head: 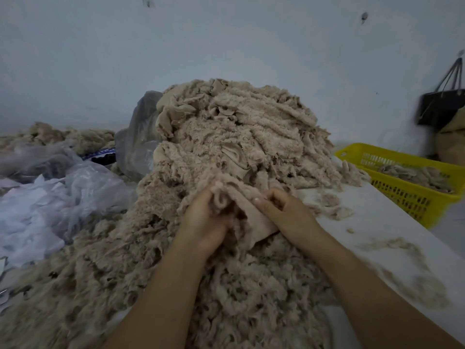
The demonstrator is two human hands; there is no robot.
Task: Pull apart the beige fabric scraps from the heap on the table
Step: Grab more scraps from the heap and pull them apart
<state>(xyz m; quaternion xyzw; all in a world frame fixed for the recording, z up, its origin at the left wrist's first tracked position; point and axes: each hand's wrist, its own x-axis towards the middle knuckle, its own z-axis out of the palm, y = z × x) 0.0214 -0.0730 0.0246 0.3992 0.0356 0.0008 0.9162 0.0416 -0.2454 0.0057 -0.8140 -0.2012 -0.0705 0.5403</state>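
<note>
Here, left hand [203, 222] and right hand [284, 210] fingers pinch one beige scrap [259, 224]; the yellow basket [407, 201] holds fluffy scraps [412, 175].

White table [392, 222]; heap [239, 147], yellow basket [412, 197], plastic bags [63, 197]

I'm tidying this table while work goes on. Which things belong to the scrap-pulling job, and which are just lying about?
Job: beige heap; scrap gripped by left hand and right hand; yellow basket, probably, as it holds beige fluff.
Lying about: clear plastic bags; black bag hanging on the wall.
</note>
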